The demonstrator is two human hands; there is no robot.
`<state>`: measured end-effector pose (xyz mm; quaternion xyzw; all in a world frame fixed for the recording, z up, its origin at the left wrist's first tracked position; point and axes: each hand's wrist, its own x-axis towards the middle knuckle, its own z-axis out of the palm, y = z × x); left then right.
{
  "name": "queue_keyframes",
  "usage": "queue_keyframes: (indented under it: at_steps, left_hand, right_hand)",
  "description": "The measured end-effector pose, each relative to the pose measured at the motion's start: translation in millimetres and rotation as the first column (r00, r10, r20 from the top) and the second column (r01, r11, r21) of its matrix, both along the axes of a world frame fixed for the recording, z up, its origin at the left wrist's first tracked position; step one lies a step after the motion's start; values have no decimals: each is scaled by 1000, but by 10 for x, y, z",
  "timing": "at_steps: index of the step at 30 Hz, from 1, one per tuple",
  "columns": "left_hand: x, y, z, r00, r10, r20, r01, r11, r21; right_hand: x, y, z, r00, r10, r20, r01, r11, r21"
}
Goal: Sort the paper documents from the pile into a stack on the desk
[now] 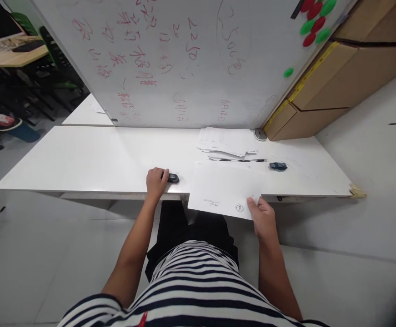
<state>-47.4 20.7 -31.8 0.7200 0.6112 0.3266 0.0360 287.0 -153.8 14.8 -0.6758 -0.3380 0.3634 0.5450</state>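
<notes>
My left hand rests at the table's front edge, closed around what looks like a small black stapler, whose rounded end sticks out to the right. To the right of it, white paper with a round stamp lies partly over the table edge. My right hand pinches its near right corner, thumb on top. Behind this paper lie more white sheets, with a thin dark strip across the middle that I cannot make out.
A small dark blue item lies on the white table, right of the papers. Behind stands a whiteboard with red writing and magnets. Cardboard boxes are stacked at the right, with a grey round object at their foot.
</notes>
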Motion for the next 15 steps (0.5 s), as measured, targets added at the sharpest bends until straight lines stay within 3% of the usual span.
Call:
queue_keyframes:
  at_steps: [2, 5, 9, 11, 15]
  left_hand:
    - [2, -5, 9, 1000, -4, -1, 4, 1000, 7]
    - [0, -14, 22, 1000, -15, -10, 15, 1000, 20]
    - [-5, -19, 24, 1000, -18, -26, 19, 999, 38]
    - [-6, -18, 18, 999, -18, -28, 19, 999, 45]
    - [-6, -10, 7, 999, -16, -32, 18, 998, 52]
  right_hand:
    - [97, 75, 18, 999, -31, 34, 30, 999, 23]
    - [247, 241, 51, 938, -20, 347, 38, 998, -43]
    - [308, 414, -73, 586, 54, 808, 94, 986, -134]
    - [308, 441, -180, 455, 102, 885, 88, 983, -158]
    - [382, 555, -216, 436, 46, 899, 143, 983, -119]
